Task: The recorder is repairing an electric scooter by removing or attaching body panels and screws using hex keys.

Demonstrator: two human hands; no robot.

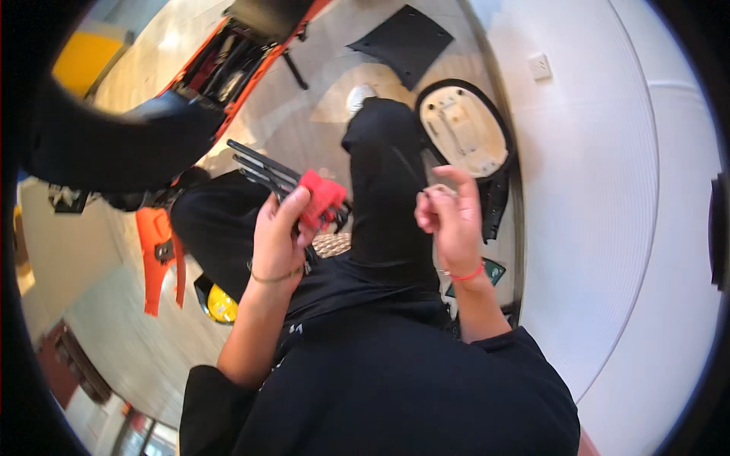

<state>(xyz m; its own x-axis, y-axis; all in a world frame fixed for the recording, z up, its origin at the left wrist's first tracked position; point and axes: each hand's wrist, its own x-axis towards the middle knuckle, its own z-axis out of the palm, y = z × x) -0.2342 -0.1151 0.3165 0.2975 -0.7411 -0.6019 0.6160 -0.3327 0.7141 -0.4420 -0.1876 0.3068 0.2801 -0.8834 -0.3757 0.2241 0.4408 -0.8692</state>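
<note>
My left hand (280,232) is closed round a hex key set with a red holder (323,199). Several dark hex keys (266,169) stick out of it toward the upper left, and more short ends show at its right side. To the right, above my right thigh, my right hand (454,216) is closed in a pinch, its index finger partly raised. A faint thin line runs up and left from those fingertips, but what they hold is too blurred to name. The two hands are apart, both over my black trousers (384,182).
An orange and black scooter (243,68) with its inside exposed stands at the upper left. Orange body panels (154,258) and a yellow-and-black object (220,304) lie on the left floor. A black panel (407,45) and an upturned seat (464,129) lie ahead, beside a white wall (585,190).
</note>
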